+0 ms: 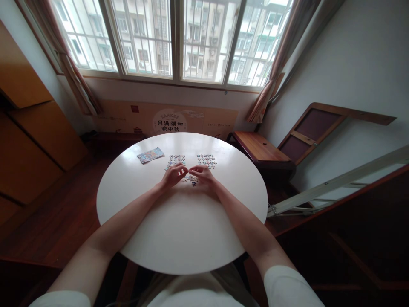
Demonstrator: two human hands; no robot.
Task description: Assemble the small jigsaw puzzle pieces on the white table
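Over the middle of a round white table, my left hand (175, 174) and my right hand (202, 174) meet at the fingertips. Both hands are closed in a pinch; whatever sits between the fingers is too small to make out. Just below them lies a loose heap of jigsaw puzzle pieces (193, 179), partly covered by my hands. Beyond my left hand, puzzle pieces (177, 158) are laid out in rows. A second set of rows of puzzle pieces (207, 159) lies beyond my right hand. To the left rests a colourful picture sheet (151, 155), flat on the table.
The white table (182, 238) has a curved edge close to my body. A wooden bench (262, 147) stands at its right, near a folding frame (313, 128) against the wall. Behind it are a printed board (198, 117) and barred windows. Orange cabinets (35, 136) are on the left.
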